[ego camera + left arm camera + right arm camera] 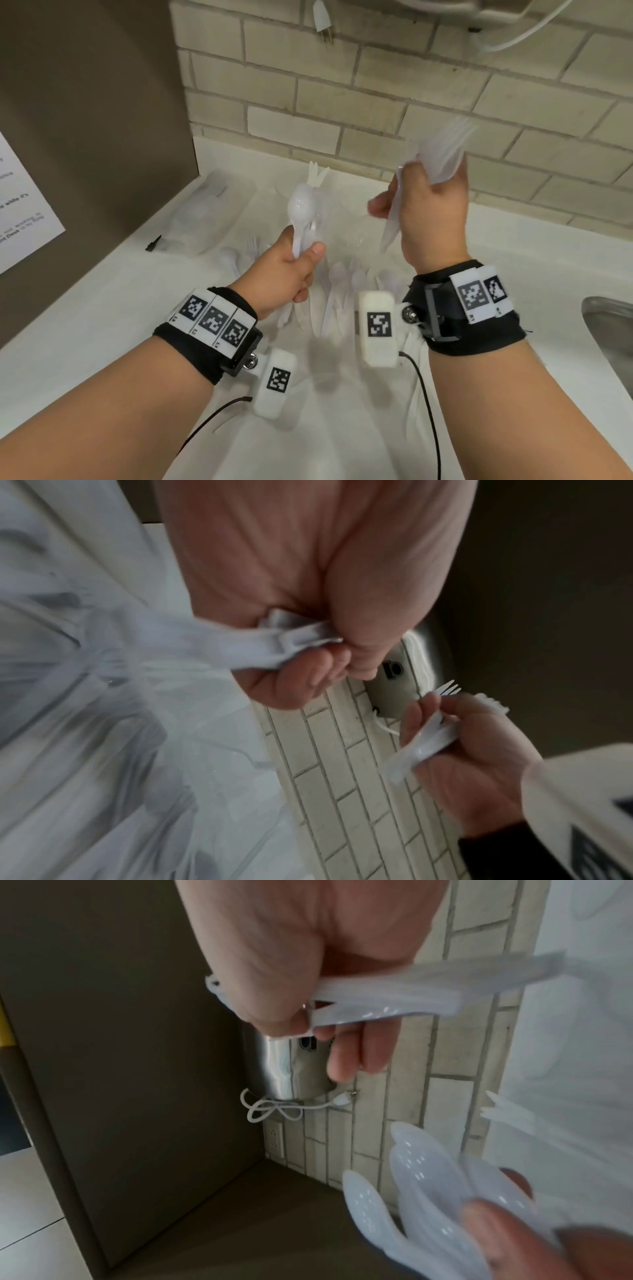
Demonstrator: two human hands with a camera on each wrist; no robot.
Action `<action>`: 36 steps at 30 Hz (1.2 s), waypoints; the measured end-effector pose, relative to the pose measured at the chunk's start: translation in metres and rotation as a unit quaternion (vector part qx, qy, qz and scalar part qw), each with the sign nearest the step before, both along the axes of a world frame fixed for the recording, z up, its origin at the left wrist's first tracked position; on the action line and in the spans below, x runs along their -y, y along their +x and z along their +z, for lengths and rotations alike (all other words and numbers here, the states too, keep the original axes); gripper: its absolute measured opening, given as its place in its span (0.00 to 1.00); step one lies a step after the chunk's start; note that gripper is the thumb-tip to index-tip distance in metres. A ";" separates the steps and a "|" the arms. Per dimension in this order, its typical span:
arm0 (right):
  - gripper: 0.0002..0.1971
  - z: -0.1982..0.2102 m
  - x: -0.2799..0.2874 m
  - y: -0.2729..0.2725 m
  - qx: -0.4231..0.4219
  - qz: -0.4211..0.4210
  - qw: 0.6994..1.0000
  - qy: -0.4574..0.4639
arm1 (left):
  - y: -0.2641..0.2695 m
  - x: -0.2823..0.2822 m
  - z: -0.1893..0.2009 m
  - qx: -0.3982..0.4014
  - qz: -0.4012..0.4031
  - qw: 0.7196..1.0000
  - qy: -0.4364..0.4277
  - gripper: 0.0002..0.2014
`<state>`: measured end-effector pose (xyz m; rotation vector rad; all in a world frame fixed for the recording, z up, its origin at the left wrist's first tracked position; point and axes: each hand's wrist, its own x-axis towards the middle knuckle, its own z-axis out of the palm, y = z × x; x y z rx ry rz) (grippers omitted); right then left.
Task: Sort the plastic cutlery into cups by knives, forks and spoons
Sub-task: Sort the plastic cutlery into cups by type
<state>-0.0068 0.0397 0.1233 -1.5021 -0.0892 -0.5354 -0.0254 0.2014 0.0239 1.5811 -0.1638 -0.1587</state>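
Observation:
My left hand (291, 270) grips a bunch of white plastic spoons (302, 209) by the handles, bowls up, above the counter. The wrist views show those handles (294, 642) in my fist and the spoon bowls (421, 1177). Fork tines (318, 175) stick up just behind the spoons; I cannot tell what holds them. My right hand (424, 202) is raised near the tiled wall and grips several forks (445, 150), tines up, handles (394, 999) pointing down. A loose pile of white cutlery (342, 291) lies on the counter below both hands. Faint clear plastic (356, 236) glints between the hands.
A clear plastic bag (212, 209) lies at the back left of the white counter (513, 281). A brown panel (102, 102) walls off the left. A steel sink (606, 335) sits at the right edge. A white cable (513, 37) hangs on the tiled wall.

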 end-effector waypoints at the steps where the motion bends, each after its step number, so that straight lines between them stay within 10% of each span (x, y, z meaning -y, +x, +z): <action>1: 0.11 -0.005 -0.003 0.000 -0.027 0.008 0.999 -0.031 | 0.000 0.000 0.002 -0.010 -0.008 0.999 -0.034 0.17; 4: 0.20 -0.020 -0.009 -0.002 -0.105 0.056 0.987 -0.111 | 0.000 0.001 0.005 -0.028 -0.024 0.996 -0.086 0.20; 10: 0.06 -0.039 -0.020 -0.009 -0.191 0.176 0.954 -0.148 | 0.002 0.002 0.005 -0.051 -0.063 0.985 -0.150 0.24; 36: 0.09 -0.039 -0.021 -0.008 -0.266 0.145 0.949 -0.092 | 0.004 -0.005 -0.005 -0.122 -0.150 0.922 -0.336 0.27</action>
